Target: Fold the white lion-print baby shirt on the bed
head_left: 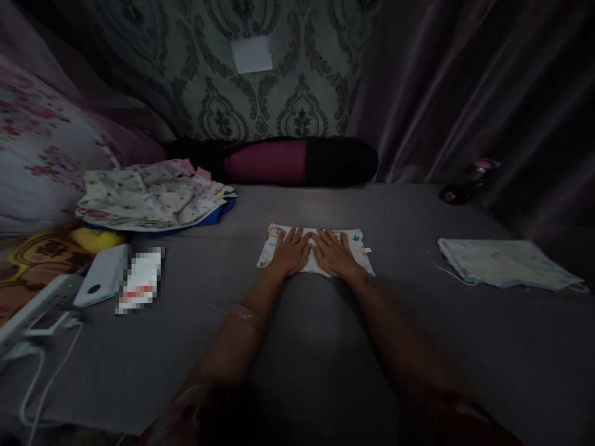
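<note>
A small white folded cloth (320,266) with orange and green prints lies flat on the grey sheet, a little tag sticking out at its right edge. My left hand (292,253) rests palm down on its left half, fingers stretched out. On the right half my right hand (333,254) also lies flat with fingers spread. The two thumbs come close together near the middle of the cloth. Parts of the print are hidden beneath both hands.
Printed cloths (153,195) are piled at the left. Nearer are a white power bank (102,275), a pixelated phone-like item (141,282) and a power strip (41,303) with cables. Another folded cloth (506,263) lies right. A long bolster (264,162) lines the patterned wall.
</note>
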`<state>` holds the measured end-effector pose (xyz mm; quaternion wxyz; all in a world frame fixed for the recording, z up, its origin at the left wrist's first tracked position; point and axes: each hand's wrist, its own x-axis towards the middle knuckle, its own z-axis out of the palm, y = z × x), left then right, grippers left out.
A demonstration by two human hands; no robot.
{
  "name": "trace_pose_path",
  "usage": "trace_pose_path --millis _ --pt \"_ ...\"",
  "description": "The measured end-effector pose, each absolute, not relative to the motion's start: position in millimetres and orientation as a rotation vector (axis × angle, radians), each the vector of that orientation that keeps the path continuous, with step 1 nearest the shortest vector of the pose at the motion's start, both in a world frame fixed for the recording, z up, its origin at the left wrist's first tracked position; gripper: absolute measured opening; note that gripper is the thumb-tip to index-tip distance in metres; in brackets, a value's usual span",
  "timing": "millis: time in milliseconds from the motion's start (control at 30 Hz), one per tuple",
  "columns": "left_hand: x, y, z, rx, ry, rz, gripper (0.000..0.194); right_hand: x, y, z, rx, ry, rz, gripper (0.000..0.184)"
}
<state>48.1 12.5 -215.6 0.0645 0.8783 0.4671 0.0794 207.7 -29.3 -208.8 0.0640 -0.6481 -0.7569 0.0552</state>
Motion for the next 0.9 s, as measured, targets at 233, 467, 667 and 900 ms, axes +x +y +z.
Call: trace_pose_path --millis 233,467,667,900 --pt "49.4 13.2 -218.8 2.657 1.419 0.129 0.056 206.8 -26.4 -213.4 -1.987 -2.303 0.197 0.056" --pt "45.4 9.8 -213.0 2.679 1.497 0.270 0.056 212.0 -31.1 -205.6 -2.021 -2.243 0.153 0.056" --pt "38.4 12.5 -216.0 2.558 1.754 0.303 0.063 219.9 -34.5 -205.8 -2.139 -2.142 0.217 0.057" --pt "38.9 13.3 -220.5 2.519 1.774 0.177 0.066 218.9 -34.4 -209.2 -2.141 -2.136 0.251 0.056"
